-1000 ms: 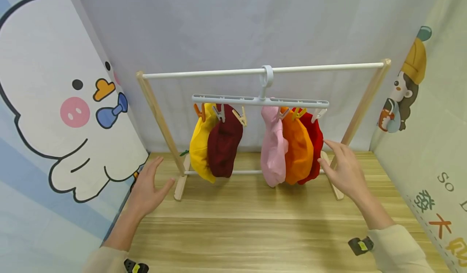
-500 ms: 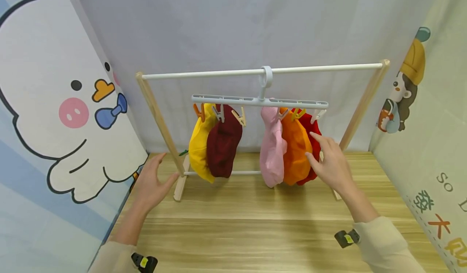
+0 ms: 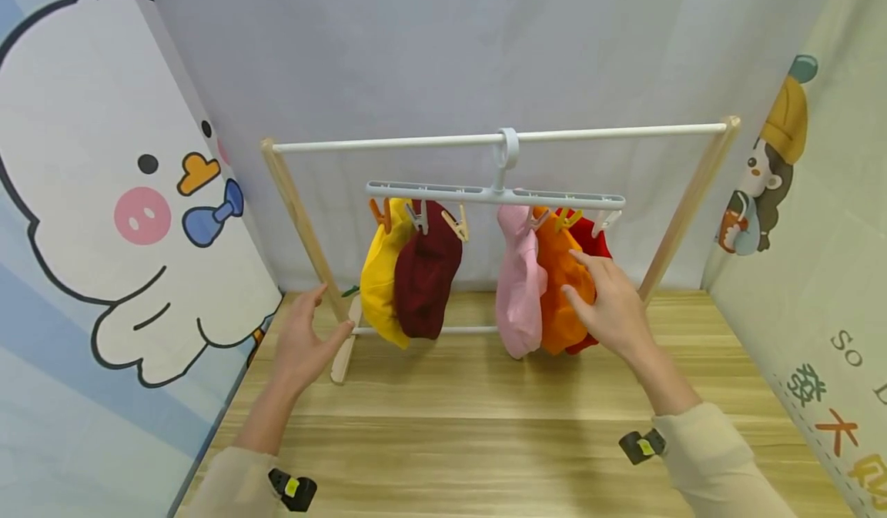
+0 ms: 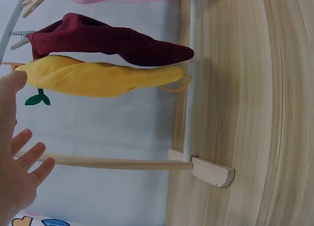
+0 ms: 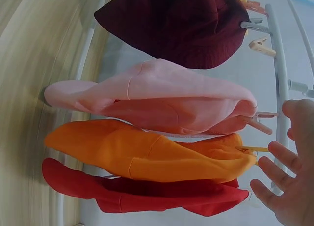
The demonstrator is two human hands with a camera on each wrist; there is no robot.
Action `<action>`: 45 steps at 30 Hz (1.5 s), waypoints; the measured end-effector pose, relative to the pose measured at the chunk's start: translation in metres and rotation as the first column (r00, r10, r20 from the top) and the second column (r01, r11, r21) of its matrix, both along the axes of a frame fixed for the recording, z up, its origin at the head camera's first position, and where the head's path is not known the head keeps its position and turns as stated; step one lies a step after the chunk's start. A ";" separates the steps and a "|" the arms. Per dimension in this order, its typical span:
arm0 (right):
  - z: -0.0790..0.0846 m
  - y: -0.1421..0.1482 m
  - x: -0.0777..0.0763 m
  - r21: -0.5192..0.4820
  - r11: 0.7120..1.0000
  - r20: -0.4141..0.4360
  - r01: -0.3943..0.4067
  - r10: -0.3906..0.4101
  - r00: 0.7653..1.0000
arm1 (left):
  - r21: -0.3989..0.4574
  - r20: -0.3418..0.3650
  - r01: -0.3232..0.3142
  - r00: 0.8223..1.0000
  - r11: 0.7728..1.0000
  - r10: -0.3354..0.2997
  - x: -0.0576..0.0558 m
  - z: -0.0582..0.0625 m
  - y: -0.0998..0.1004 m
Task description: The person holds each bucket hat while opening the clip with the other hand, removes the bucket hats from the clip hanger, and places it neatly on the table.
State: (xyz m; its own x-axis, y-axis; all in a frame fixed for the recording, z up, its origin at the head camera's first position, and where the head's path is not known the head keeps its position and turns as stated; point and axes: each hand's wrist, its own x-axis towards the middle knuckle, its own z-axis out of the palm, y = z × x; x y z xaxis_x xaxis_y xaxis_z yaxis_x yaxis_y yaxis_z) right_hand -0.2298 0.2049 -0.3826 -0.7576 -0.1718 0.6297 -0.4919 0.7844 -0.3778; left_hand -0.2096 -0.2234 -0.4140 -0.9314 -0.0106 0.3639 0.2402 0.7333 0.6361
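Worktop (image 3: pixel 443 426): pale wood grain, streaked. Rack (image 3: pixel 388 143) standing on it: light wooden uprights and feet, white rails top and bottom. Grey-white hanger (image 3: pixel 443 192) hooked over the top rail, hats clipped beneath in two groups, a gap between.

Left pair: maroon hat (image 3: pixel 427 275), dark, matte, flared brim with stitching; yellow hat (image 3: pixel 379 279), bright, slack, thin cord loop at its lower end. Right trio, nearly edge-on: pink hat (image 3: pixel 518 295), pale, soft folds, seam showing; orange hat (image 3: pixel 554 275), vivid, creased, seams crossing it; red hat (image 5: pixel 137 192), strong colour, partly behind the orange one.

Right hand (image 3: pixel 613 306): grip spread, fingers parted, before the orange and red hats; contact unclear. Left hand (image 3: pixel 302 349): grip spread, thumb away from fingers, near the left upright and yellow hat.

Clips smallest: orange clip (image 3: pixel 381 214) at yellow, grey clip (image 3: pixel 418 216) at maroon, yellow clip (image 3: pixel 568 218) at orange.
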 end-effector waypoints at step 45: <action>0.011 -0.075 -0.007 -0.011 0.988 -0.040 -0.151 0.151 0.988 | 0.044 0.019 -0.015 1.000 0.999 0.014 -0.028 0.009 0.028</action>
State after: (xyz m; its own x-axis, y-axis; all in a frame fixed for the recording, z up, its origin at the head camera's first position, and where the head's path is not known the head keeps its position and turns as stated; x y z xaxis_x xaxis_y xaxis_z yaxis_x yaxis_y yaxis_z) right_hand -0.2371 0.1301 -0.3720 -0.6987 -0.2733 0.6612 -0.6187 0.6948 -0.3667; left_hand -0.2380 -0.1953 -0.4048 -0.9377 -0.0397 0.3451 0.2174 0.7079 0.6721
